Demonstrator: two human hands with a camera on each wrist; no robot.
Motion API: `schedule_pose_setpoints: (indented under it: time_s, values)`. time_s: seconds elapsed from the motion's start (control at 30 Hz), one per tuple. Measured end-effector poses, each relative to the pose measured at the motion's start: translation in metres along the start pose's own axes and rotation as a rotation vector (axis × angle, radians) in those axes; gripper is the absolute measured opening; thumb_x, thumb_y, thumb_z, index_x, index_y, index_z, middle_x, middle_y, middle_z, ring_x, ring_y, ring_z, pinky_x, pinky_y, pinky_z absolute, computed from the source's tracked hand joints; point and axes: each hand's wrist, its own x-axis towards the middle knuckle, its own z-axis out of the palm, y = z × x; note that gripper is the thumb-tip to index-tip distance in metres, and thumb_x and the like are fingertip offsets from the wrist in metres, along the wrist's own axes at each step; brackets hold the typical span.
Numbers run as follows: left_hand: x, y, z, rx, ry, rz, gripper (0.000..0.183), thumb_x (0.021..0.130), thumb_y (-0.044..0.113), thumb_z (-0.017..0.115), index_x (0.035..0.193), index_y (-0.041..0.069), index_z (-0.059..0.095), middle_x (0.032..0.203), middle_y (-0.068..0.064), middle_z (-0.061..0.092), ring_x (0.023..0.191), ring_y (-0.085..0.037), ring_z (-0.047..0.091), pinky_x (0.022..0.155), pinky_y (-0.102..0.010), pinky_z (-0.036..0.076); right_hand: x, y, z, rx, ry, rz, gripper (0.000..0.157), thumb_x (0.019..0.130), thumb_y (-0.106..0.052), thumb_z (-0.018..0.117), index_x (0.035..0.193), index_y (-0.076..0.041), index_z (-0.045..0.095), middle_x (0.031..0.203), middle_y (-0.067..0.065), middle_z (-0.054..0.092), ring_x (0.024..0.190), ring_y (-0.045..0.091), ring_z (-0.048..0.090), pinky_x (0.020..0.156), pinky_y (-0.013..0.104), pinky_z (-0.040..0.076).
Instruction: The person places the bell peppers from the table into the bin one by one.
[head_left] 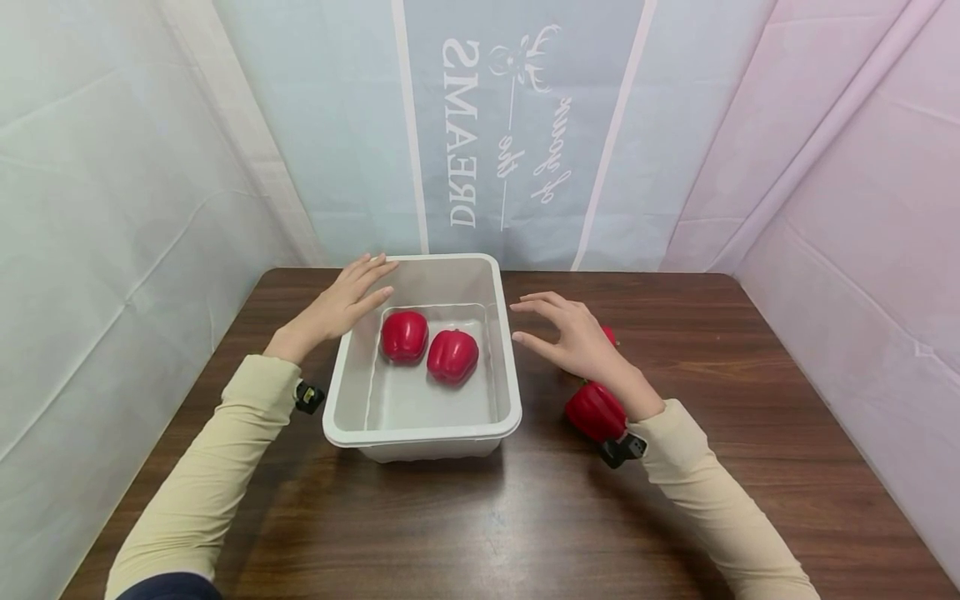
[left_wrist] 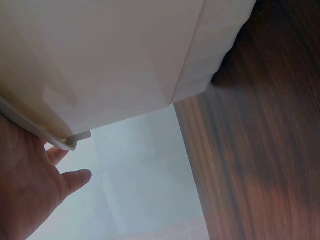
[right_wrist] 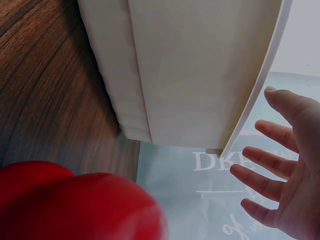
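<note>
Two red bell peppers, one on the left and one beside it, lie inside a pale grey plastic tub. My left hand is at the tub's far left corner, fingers extended over the rim and holding nothing. To the right of the tub, my right hand hovers with spread, slightly bent fingers and an empty palm. Beneath the right wrist sits another red bell pepper, also large in the right wrist view. A further red pepper is mostly hidden behind the right hand.
The tub stands on a dark brown wooden table. Behind the table's far edge hangs a pale blue cloth with mirrored lettering. White cloth walls flank both sides. Small black cameras are strapped at the wrists.
</note>
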Motion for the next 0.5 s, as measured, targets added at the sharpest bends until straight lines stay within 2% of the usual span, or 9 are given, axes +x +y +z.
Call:
schedule_pose_setpoints:
  time_s: [0.5]
  values:
    - [-0.0004, 0.0006, 0.0000, -0.003, -0.002, -0.007, 0.059, 0.097, 0.051, 0.033, 0.148, 0.023, 0.025, 0.155, -0.007, 0.015, 0.143, -0.026, 0.001, 0.113, -0.054, 0.004, -0.0052, 0.0025, -0.0030, -0.002, -0.003, 0.016, 0.042, 0.082, -0.034, 0.070, 0.121, -0.020, 0.061, 0.125, 0.003, 0.057, 0.115, 0.017, 0.054, 0.087, 0.046, 0.039]
